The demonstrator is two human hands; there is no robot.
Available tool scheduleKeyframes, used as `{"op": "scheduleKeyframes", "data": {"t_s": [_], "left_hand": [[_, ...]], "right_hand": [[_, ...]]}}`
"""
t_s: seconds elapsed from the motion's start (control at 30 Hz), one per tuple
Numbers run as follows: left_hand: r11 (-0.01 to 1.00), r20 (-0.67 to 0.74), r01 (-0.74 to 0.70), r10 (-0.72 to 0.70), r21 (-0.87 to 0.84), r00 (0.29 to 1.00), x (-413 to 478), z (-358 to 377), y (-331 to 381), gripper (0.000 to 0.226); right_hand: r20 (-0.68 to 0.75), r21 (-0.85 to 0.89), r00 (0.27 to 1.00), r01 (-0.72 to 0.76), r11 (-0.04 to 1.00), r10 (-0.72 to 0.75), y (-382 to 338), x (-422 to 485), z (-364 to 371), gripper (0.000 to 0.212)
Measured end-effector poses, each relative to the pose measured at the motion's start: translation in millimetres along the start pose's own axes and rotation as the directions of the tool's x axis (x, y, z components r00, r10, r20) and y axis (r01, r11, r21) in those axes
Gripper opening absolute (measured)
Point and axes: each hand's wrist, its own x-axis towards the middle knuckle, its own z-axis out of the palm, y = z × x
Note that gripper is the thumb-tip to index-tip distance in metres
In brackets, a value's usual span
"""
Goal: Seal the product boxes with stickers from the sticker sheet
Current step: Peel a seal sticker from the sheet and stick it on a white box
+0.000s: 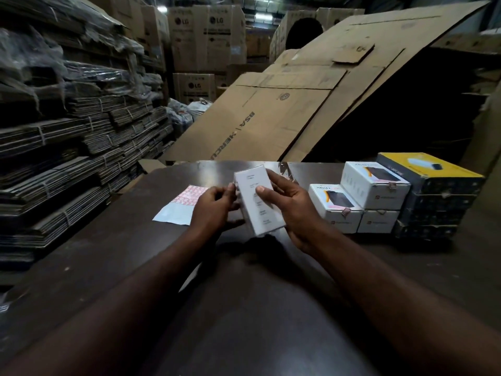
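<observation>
I hold a white product box (254, 185) above the dark table (108, 253), tilted with its printed side facing me. My right hand (292, 210) grips it from the right, thumb across the face. My left hand (214, 210) is at the box's left edge, fingertips pinched against it; whether a sticker is under them is hidden. The sticker sheet (184, 204), white with red stickers at its far end, lies flat on the table just left of my left hand.
Right of my hands stand three white product boxes (374, 185) stacked two high, and beside them a stack of dark boxes with a yellow-topped one (431, 172). Large flattened cardboard (284, 109) leans behind the table. Bundled flat cartons (67, 158) fill the left.
</observation>
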Motion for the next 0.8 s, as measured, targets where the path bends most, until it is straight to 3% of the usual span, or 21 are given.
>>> {"op": "scheduleKeyframes", "data": {"t_s": [0.1,0.17,0.23,0.4,0.5,0.63,0.8], "left_hand": [[0.998,0.151,0.045,-0.040,-0.032,0.988,-4,2,1,0.046],[1.000,0.234,0.016,-0.012,-0.017,0.972,-7,4,0,0.040],[1.000,0.241,-0.012,0.014,-0.010,0.970,-9,6,-2,0.028],[0.999,0.231,0.036,-0.029,-0.029,0.972,-6,0,-4,0.027],[0.996,0.194,0.066,-0.054,-0.056,0.980,-1,-2,-5,0.020],[0.996,0.076,0.086,-0.088,0.033,0.993,6,-3,-10,0.015],[0.996,-0.069,0.072,-0.067,0.060,0.995,13,-7,-14,0.029]], "right_hand": [[-0.067,-0.026,0.997,0.044,0.999,-0.045,-3,-1,-3,0.046],[-0.099,-0.041,0.994,0.045,0.998,-0.049,-5,0,-5,0.039],[-0.115,-0.052,0.993,0.023,0.998,-0.029,-5,1,-6,0.030],[-0.134,-0.107,0.990,0.036,0.994,-0.050,-2,3,-12,0.027],[-0.145,-0.118,0.987,0.054,0.992,-0.071,-1,3,-14,0.027],[-0.176,-0.091,0.982,0.051,0.995,-0.067,2,4,-12,0.028],[-0.081,-0.121,0.995,0.043,0.992,-0.053,2,-2,-5,0.030]]}}
